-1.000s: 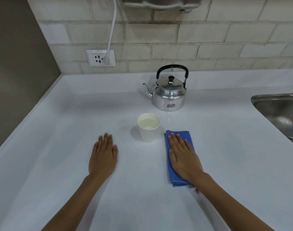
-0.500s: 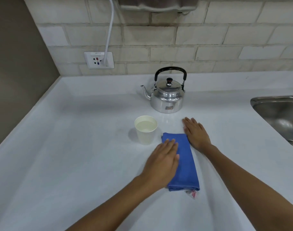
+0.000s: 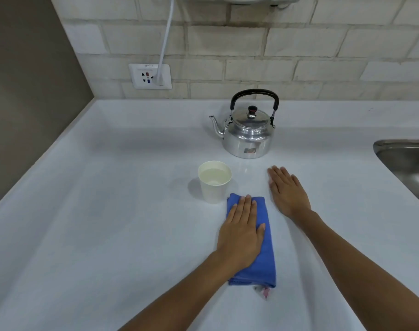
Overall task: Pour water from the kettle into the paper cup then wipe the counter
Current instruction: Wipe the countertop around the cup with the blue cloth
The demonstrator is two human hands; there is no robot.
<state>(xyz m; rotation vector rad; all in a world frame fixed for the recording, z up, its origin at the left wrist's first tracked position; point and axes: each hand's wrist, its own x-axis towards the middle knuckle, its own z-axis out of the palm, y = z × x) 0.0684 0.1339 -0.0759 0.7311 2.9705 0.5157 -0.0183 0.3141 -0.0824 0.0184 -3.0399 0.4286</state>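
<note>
A shiny metal kettle (image 3: 248,137) with a black handle stands upright at the back of the white counter (image 3: 103,216), spout pointing left. In front of it a white paper cup (image 3: 214,187) holds water. A folded blue cloth (image 3: 268,259) lies just right of the cup, nearly touching it. My left hand (image 3: 242,232) presses flat on the cloth, fingers together, covering most of its left side. My right hand (image 3: 287,192) rests palm down on the bare counter to the right of the cloth, below the kettle, holding nothing.
A steel sink (image 3: 409,161) is sunk into the counter at the right edge. On the tiled back wall a socket (image 3: 150,76) has a white cable (image 3: 166,37) plugged in. A dark wall closes off the left side.
The hands swapped on the cloth: my right hand slid off it and rests beside it on the counter, while my left hand crossed over from the left and now lies flat on the cloth.
</note>
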